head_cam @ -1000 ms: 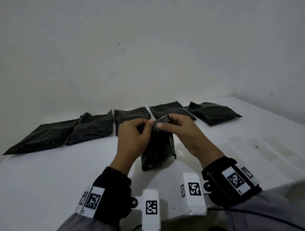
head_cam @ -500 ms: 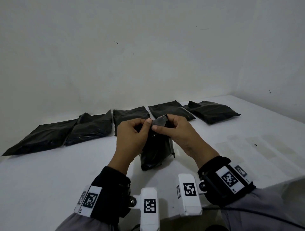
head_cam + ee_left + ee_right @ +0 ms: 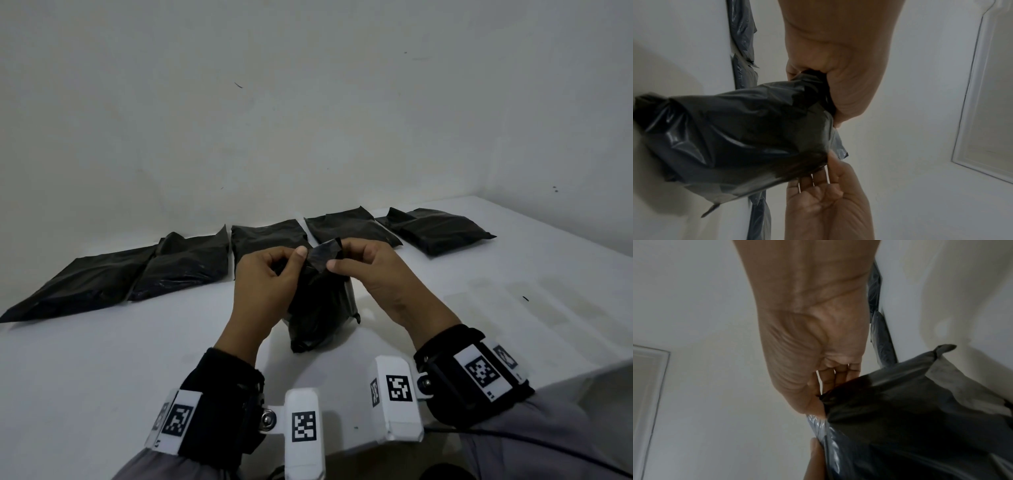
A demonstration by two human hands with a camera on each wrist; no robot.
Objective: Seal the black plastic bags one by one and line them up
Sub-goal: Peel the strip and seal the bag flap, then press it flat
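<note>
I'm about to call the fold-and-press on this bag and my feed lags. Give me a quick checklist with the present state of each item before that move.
1. Left hand has a grip on the bag top: ok, fingers pinch it.
2. Right hand has a grip on the flap: ok, thumb and fingers pinch it.
3. Bag base on the table: ok, it stands upright.
4. Flap pressed shut: not ok, it sticks up between the hands.
5. Adhesive strip exposed: cannot tell.
6. Row of five bags along the wall lies apart from the held bag: ok.
</note>
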